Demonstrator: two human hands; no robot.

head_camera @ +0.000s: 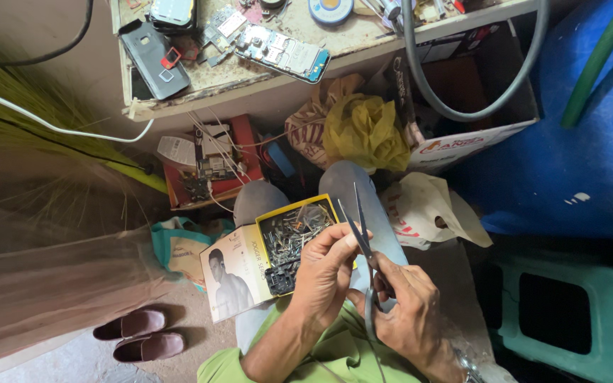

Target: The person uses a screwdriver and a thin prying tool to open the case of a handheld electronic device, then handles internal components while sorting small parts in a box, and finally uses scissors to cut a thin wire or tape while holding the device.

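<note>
Scissors (360, 234), one pair with the blades open and pointing up, stand over the person's lap: the right hand (406, 308) is closed around the handles, and the left hand (328, 273) pinches with curled fingers something too small to tell, close to the blades. The step in hand seems to be a cut or trim of this small piece, so the next move probably needs the piece steady between the blades. One open yellow box (299, 237) of small metal parts rests on the knees, and two shoes (140, 335) lie on the floor.
</note>
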